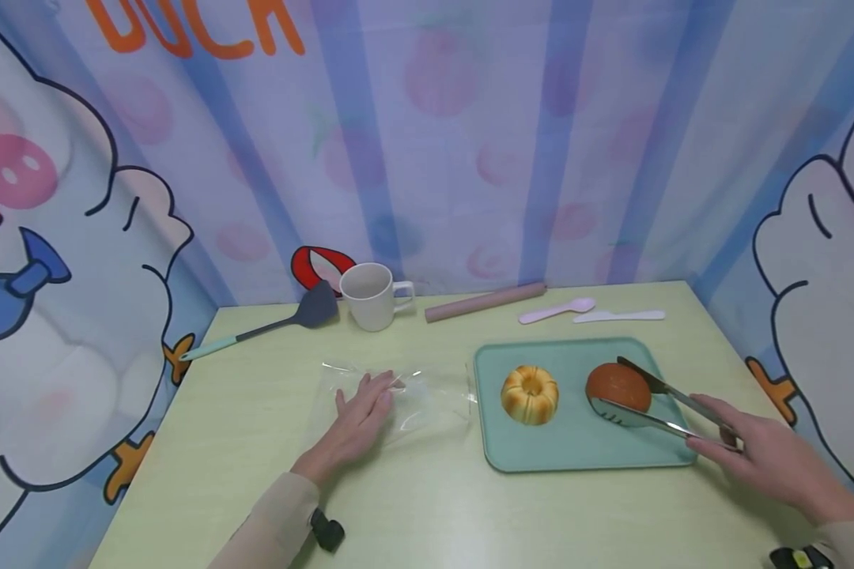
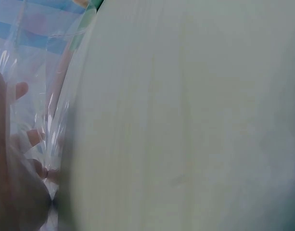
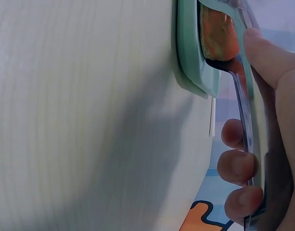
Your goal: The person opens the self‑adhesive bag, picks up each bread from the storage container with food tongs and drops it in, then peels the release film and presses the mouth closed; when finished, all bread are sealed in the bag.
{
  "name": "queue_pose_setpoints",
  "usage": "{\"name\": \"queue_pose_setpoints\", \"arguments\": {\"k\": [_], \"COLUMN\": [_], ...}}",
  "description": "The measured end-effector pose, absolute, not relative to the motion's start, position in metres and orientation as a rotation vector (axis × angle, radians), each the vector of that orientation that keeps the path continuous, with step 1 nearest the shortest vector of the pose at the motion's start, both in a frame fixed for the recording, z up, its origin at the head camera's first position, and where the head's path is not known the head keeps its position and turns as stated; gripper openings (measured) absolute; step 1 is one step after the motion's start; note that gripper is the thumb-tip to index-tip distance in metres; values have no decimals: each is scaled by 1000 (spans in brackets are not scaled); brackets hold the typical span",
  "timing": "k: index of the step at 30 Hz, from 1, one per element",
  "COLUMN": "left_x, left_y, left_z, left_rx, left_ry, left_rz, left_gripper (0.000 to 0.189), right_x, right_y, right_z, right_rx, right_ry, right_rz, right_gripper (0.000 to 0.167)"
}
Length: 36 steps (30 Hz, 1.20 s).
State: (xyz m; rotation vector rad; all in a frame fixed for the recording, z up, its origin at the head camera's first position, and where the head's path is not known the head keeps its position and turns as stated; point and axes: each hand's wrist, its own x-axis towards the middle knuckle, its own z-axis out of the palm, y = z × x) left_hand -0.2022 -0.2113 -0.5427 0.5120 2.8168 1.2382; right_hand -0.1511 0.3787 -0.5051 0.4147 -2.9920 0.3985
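My right hand (image 1: 772, 450) grips a pair of metal tongs (image 1: 683, 431) by its handles. The tongs' ends lie on either side of a round brown bun (image 1: 617, 387) on the right part of a green tray (image 1: 576, 452). To the bun's left on the tray is a golden, ridged ring-shaped bread (image 1: 530, 395). My left hand (image 1: 356, 419) rests on a clear plastic bag (image 1: 427, 403) left of the tray, fingers spread. In the left wrist view, creased plastic (image 2: 53, 110) surrounds the fingertips. The right wrist view shows fingers (image 3: 236, 166) curled about the tongs' handles.
Along the back of the table (image 1: 413, 506) lie a spatula (image 1: 316, 307), a white mug (image 1: 368, 296), a mauve rolling pin (image 1: 485, 303), a pink spoon (image 1: 557, 310) and a pale knife (image 1: 619, 316). A printed curtain (image 1: 470, 158) hangs behind them.
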Motion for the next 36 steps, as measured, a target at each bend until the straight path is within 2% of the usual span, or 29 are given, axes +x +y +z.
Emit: {"name": "queue_pose_setpoints", "arguments": {"k": [17,36], "left_x": [-203,-204], "left_y": [-211,-206], "left_z": [-543,-541], "left_rx": [512,547], "left_ry": [2806,2840], "left_rz": [1259,1263], "left_gripper": [41,37], "right_x": [-152,-172], "right_y": [371,301], "right_z": [-490,-448], "right_rx": [440,681], "right_ry": [-2888,-2747], "right_rz": [382,448], "right_gripper": [59,57]}}
